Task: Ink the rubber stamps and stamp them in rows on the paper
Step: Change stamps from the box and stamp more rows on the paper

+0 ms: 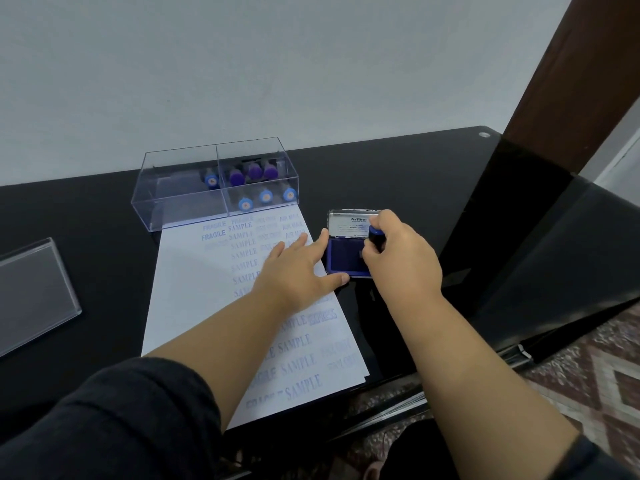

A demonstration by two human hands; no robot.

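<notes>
A sheet of paper [194, 289] lies on the bench [86, 209]. Behind the paper stands a divided box [214, 183] holding stamps [254, 171]. Right of the paper sits an open ink pad [346, 259]; far left, a lid [34, 289].

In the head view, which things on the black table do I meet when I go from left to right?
Clear lid → clear stamp box → stamped paper → left hand → ink pad → right hand holding a stamp.

Both forearms stretched forward, dark sleeves pushed up.
Left hand [298, 268] flat, palm down, fingers [313, 241] straight and spread, thumb out sideways. Right hand [398, 258] knuckles up, fingers [372, 256] curled tight in a grip.
</notes>
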